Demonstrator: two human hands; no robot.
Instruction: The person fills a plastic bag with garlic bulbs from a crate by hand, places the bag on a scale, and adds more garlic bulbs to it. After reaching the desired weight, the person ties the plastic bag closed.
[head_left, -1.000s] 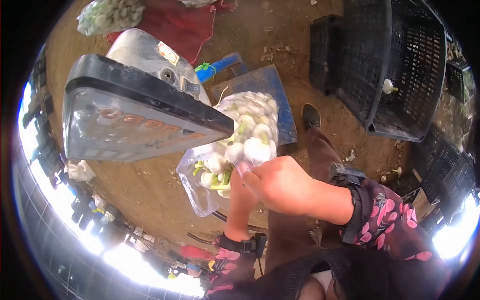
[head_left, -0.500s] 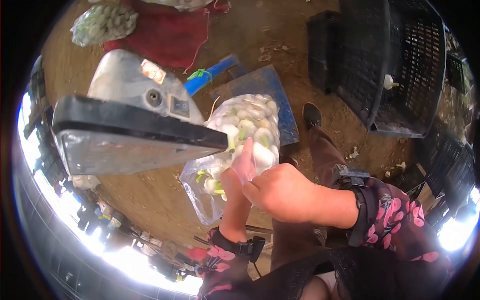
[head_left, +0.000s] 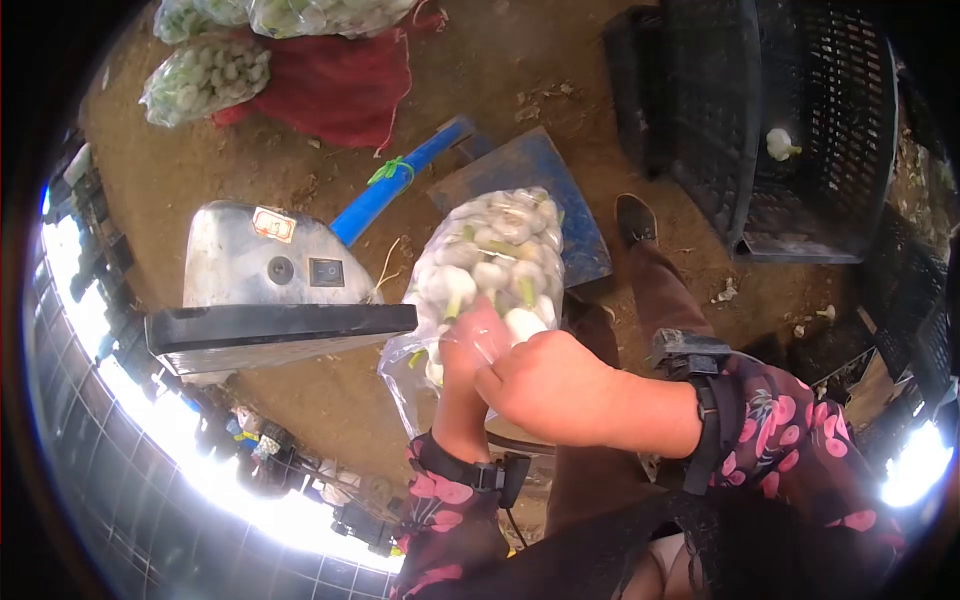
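Observation:
A clear plastic bag full of white garlic bulbs (head_left: 500, 245) with short green stems stands on the blue metal plate of a scale (head_left: 585, 215). At the near side of the bag, my left hand (head_left: 472, 345) is closed on the plastic, seen partly through the film. My right hand (head_left: 548, 385) is closed beside it, fingers curled round the bag's edge. Loose plastic hangs down to the left of my left hand. The scale's metal display head (head_left: 270, 260), with a switch and a sticker, is left of the bag on a blue post (head_left: 400, 180).
More filled bags (head_left: 205, 80) lie at the upper left next to a red mesh sack (head_left: 330, 85). A black crate (head_left: 750, 130) holding one garlic bulb (head_left: 782, 145) is at the upper right. My shoe (head_left: 635, 218) rests on the dirt floor right of the scale plate.
The view has shifted, so the display head appears lower and further from the bag. My left index finger, earlier stretched out, is now folded in. Both hands stay at the bag's near side.

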